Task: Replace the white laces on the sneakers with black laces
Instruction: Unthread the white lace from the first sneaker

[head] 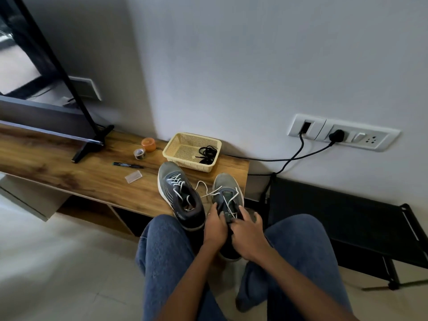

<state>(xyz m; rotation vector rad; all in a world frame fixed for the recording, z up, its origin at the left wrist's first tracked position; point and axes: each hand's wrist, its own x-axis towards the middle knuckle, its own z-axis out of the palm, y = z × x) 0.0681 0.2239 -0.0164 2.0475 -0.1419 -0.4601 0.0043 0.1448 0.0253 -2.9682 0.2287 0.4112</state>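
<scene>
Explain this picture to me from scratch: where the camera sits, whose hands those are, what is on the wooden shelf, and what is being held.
There is no machine here. One wide-angle camera is worn on a person's head, looking down past their jeans-clad knees. The left hand and right hand both grip the right sneaker, working at its loosened white lace. The left sneaker lies beside it, fully laced in white. On the wooden shelf stand a cream basket holding the black laces, an orange jar, a tape roll and a marker.

left hand [215, 224]: fingers curled, closed grip | right hand [246, 236]: fingers curled, closed grip | hands close together
</scene>
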